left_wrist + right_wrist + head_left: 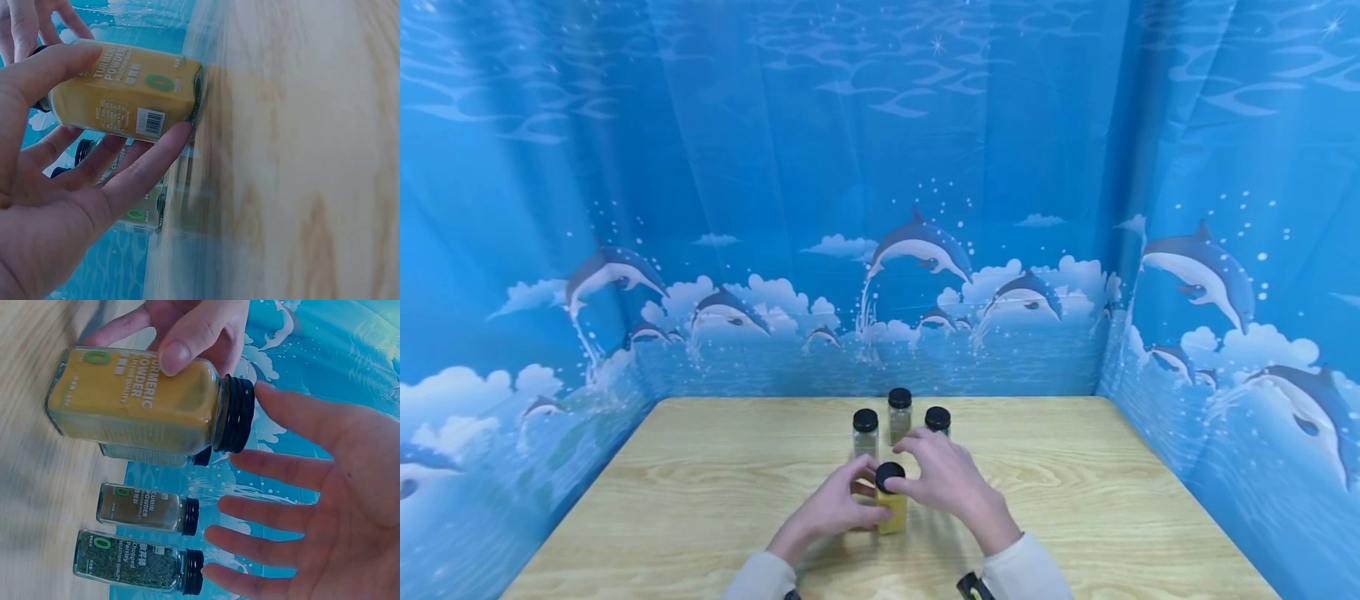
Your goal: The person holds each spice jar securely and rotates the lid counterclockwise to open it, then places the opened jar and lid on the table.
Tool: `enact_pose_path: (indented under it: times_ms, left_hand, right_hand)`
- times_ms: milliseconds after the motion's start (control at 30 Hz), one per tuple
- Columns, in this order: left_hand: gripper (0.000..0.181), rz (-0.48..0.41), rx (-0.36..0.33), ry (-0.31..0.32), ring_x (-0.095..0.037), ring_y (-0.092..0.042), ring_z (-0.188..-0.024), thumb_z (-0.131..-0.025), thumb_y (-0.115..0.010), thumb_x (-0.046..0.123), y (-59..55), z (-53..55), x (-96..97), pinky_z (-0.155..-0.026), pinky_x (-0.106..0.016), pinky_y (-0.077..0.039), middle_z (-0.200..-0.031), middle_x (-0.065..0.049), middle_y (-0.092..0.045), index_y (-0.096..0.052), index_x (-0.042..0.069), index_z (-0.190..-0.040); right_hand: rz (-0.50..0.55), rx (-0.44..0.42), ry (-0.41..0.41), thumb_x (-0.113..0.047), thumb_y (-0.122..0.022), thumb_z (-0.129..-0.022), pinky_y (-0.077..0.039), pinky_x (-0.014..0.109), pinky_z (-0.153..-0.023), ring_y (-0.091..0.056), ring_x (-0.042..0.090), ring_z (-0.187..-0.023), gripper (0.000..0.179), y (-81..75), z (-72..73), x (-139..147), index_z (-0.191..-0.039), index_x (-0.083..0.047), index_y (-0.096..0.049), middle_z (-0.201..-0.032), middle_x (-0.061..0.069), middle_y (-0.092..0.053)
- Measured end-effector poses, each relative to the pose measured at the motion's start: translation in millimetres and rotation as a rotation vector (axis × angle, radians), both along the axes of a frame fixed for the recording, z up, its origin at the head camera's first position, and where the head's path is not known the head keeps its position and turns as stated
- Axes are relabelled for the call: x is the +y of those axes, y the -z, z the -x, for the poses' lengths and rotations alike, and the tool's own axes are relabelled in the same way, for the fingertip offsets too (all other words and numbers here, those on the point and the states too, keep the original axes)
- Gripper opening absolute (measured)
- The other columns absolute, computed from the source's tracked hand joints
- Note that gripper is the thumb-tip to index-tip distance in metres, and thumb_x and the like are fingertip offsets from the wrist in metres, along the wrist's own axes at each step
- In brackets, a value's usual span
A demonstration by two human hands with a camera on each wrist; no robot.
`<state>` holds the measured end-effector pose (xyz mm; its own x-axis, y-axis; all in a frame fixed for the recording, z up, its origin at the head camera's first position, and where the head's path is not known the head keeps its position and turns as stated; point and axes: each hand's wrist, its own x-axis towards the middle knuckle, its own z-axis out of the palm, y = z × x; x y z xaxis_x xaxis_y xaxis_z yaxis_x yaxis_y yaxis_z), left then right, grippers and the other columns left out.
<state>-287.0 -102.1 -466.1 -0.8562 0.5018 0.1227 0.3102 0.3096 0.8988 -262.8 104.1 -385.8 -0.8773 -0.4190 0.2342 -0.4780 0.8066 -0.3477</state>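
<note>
Turmeric jar (147, 406), squarish, apparently glass.

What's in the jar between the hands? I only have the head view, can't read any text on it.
Observer: In the right wrist view, the yellow jar reads "Turmeric Powder".
Operator: And the far-right jar, partly behind the right hand?
Observer: That one reads "Chopped Parsley" in the same wrist view.
Operator: Is the right hand gripping anything?
Observer: No. Its wrist view shows the palm bare and the fingers spread, none curled round a jar.
</note>
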Motion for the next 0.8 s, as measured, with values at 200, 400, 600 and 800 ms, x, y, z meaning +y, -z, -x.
enact_pose_path:
  times_ms: [200, 400, 600, 800]
  left_hand:
    - [0.044, -0.002, 0.007, -0.007, -0.021, -0.066, -0.11, -0.081, -0.085, 0.017, 1.5, -0.4, 0.0, -0.098, -0.037, -0.058, -0.121, -0.008, -0.065, -0.06, 0.012, -0.118]
    - [0.043, -0.006, -0.02, -0.023, -0.023, -0.067, -0.109, -0.081, -0.086, 0.017, 2.4, 0.0, 1.0, -0.096, -0.041, -0.059, -0.121, -0.008, -0.066, -0.06, 0.012, -0.114]
    - [0.04, -0.019, 0.005, -0.007, -0.022, -0.066, -0.109, -0.081, -0.086, 0.016, 2.6, -0.4, 1.1, -0.097, -0.036, -0.058, -0.119, -0.008, -0.065, -0.061, 0.011, -0.112]
    - [0.039, -0.033, 0.016, 0.005, -0.02, -0.066, -0.109, -0.08, -0.086, 0.014, 2.8, -0.6, 0.8, -0.097, -0.035, -0.059, -0.118, -0.007, -0.065, -0.061, 0.011, -0.11]
  right_hand:
    - [-0.016, 0.005, 0.008, -0.047, -0.085, -0.08, -0.058, 0.058, -0.09, -0.065, 0.035, -0.113, 0.052, 4.0, 0.4, -3.1, -0.116, -0.011, -0.075, -0.13, 0.013, -0.069]
    - [-0.045, 0.074, -0.012, -0.044, -0.089, -0.076, -0.059, 0.04, -0.079, -0.065, 0.023, -0.097, 0.047, 6.0, 2.7, -5.1, -0.109, -0.011, -0.077, -0.11, 0.006, -0.076]
    - [-0.063, 0.137, -0.042, -0.04, -0.091, -0.074, -0.052, 0.027, -0.07, -0.061, 0.013, -0.085, 0.042, 6.9, 2.7, -6.8, -0.102, -0.012, -0.078, -0.094, -0.001, -0.076]
    - [-0.082, 0.139, -0.017, -0.042, -0.091, -0.073, -0.055, 0.034, -0.073, -0.061, 0.018, -0.09, 0.047, 7.0, 1.2, -8.5, -0.107, -0.012, -0.078, -0.103, 0.002, -0.077]
